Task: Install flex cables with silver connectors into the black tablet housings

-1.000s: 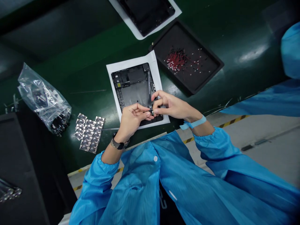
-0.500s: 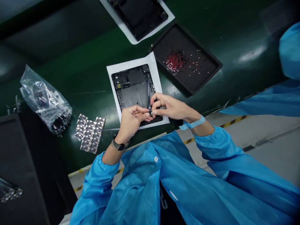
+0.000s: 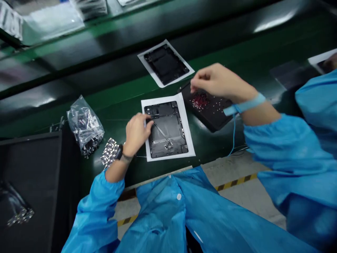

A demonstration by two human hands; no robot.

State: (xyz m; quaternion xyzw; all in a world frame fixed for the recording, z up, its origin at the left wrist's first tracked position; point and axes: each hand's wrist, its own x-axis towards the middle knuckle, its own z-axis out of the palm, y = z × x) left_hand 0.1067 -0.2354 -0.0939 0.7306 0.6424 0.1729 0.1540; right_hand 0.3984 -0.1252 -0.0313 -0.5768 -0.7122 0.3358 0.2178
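My left hand (image 3: 137, 133) is at the left edge of a black tablet housing (image 3: 168, 121), thumb and index finger closed at the upper end of a thin flex cable (image 3: 161, 130). The cable slants across the housing to a small connector board (image 3: 169, 145) on its lower part. My right hand (image 3: 214, 81) is raised over the near-left part of a black tray (image 3: 219, 121), with its fingers curled together; what they hold, if anything, is hidden. Below that hand lies a pile of small red-and-black wired parts (image 3: 200, 101).
A white sheet (image 3: 191, 149) lies under the housing; a second housing (image 3: 165, 64) is farther back. To the left are a clear bag of parts (image 3: 85, 123), small circuit boards (image 3: 109, 153) and a black bin (image 3: 28, 158). A co-worker's blue sleeve (image 3: 318, 95) is at right.
My hands have separated: the right has moved from the housing to over the tray, the left to the housing's left edge. The cable now lies diagonally. The view has shifted.
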